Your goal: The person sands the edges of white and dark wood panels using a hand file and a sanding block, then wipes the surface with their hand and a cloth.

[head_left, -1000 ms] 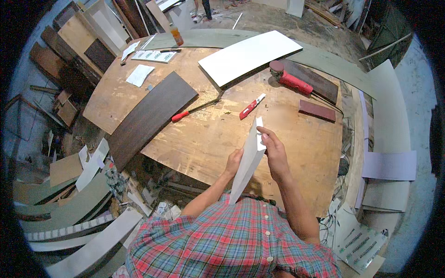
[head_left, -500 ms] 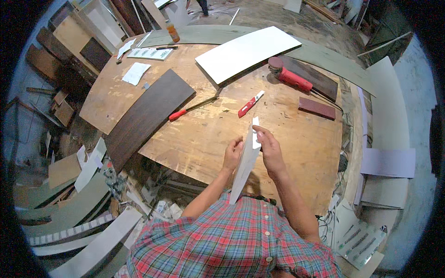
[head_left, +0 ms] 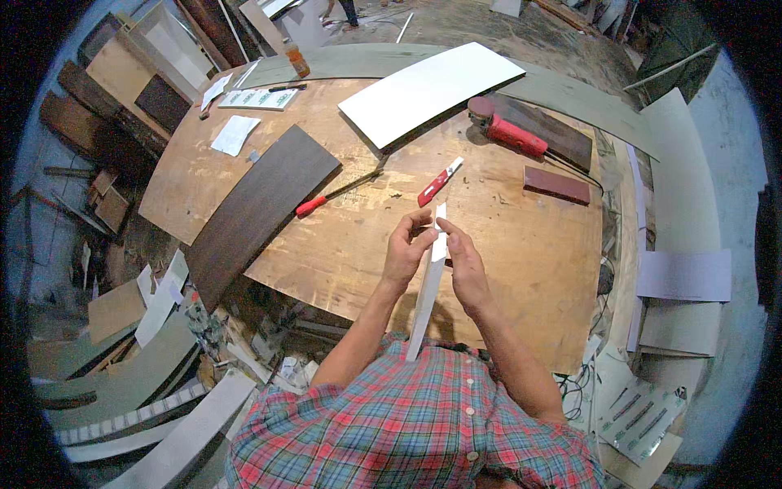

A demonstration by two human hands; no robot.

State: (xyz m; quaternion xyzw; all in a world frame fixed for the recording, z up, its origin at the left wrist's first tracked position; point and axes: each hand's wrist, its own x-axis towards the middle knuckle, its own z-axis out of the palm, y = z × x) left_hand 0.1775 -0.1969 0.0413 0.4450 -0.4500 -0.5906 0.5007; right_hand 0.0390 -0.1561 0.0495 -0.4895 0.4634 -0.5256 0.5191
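Note:
A narrow board [head_left: 423, 314] stands on edge in front of me, its near end against my plaid shirt and its far end over the workbench. A thin white strip [head_left: 441, 247] lies along its top edge at the far end. My left hand [head_left: 407, 251] is closed at that end, thumb and fingers pinching by the strip from the left. From the right, my right hand [head_left: 464, 265] closes on the strip and board, its fingertips near the tip. Just beyond lies a red and white utility knife [head_left: 441, 182].
The wooden workbench [head_left: 521, 301] carries a dark brown board [head_left: 265, 196], a red-handled file [head_left: 314, 204], a white panel [head_left: 432, 91], a red angle grinder [head_left: 509, 133] and a maroon block [head_left: 556, 186]. A small bottle [head_left: 296, 59] stands far left. Offcuts [head_left: 171, 301] crowd the left floor.
My left hand has moved forward from the board's side to the strip at its far end. The board has turned slightly, showing less of its left face.

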